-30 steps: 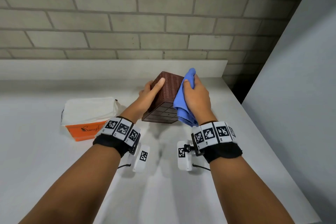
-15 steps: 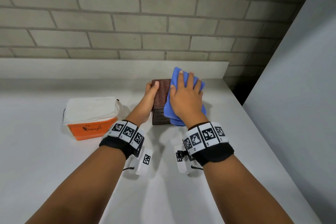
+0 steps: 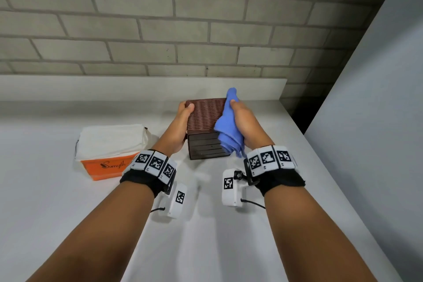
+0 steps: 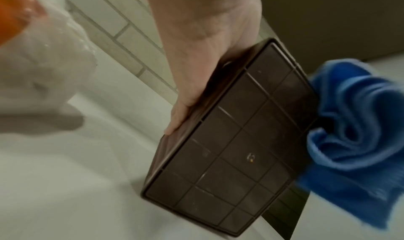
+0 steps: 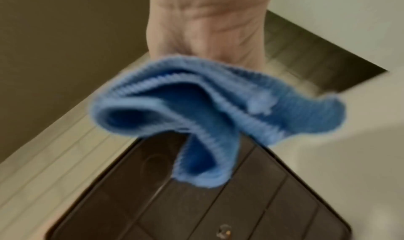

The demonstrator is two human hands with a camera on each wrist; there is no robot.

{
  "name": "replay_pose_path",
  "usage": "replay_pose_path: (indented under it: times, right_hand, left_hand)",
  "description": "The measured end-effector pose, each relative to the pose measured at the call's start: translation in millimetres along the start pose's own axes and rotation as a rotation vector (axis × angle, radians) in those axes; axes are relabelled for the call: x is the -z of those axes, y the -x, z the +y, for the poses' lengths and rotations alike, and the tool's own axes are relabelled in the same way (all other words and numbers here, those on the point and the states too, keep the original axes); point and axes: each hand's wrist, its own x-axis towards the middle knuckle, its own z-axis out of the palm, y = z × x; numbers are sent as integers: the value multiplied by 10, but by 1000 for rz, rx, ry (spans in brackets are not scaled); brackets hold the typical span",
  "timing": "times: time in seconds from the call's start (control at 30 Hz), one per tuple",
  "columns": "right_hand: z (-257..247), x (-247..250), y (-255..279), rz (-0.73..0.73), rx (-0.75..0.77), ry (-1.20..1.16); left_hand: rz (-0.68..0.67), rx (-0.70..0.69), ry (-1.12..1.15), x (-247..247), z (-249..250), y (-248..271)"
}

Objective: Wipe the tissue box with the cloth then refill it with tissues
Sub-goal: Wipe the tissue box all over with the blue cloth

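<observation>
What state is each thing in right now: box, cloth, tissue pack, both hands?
Tissue box: tipped on its side on the counter, gridded base toward the camera.
Blue cloth: bunched, against the box's right side.
Tissue pack: on the counter, left of the box, untouched.
Left hand: holds the box's left side.
Right hand: grips the cloth.

Your left hand (image 3: 180, 126) covers the nine o'clock side of the tissue box (image 3: 204, 112), and its fingers on the far side are out of sight. The blue cloth (image 3: 229, 128) and your right hand (image 3: 246, 123) hide the box's three o'clock side; your right fingers are lost behind the cloth. The box's opening faces away, so you cannot tell what is inside. In the right wrist view the cloth (image 5: 218, 109) is blurred, and the box (image 5: 196, 209) is cut off at six o'clock. In the left wrist view the tissue pack (image 4: 43, 62) is blurred and cropped at nine o'clock.
</observation>
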Motion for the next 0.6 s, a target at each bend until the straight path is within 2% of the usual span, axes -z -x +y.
replay_pose_path:
  times: [0.07,0.17,0.27,0.4,0.43,0.5,0.6]
  right_hand:
    - [124,9,36,-52,-129,-248]
    - [334,-37,88,-103,-187,-339]
    - [395,-77,156,-115,-219,-394]
    - [353,-209,152,-76,-132,-320]
    - [361,-253,137,-77,-90,-287]
    - [396,-350,94,-81,-23,-198]
    - [257,-486,194,-74,120,-70]
  left_hand:
    - [1,6,48,52,-10,6]
    - [-8,18,143,158,-23,0]
    - [-40,-4,-10,206,102,61]
    - [-16,-68,-635,259,336,77]
    - [9,-67,-728,275,353,69]
    - [54,-49,-767,299,335,81]
    - [132,-29,-614,312,287,140]
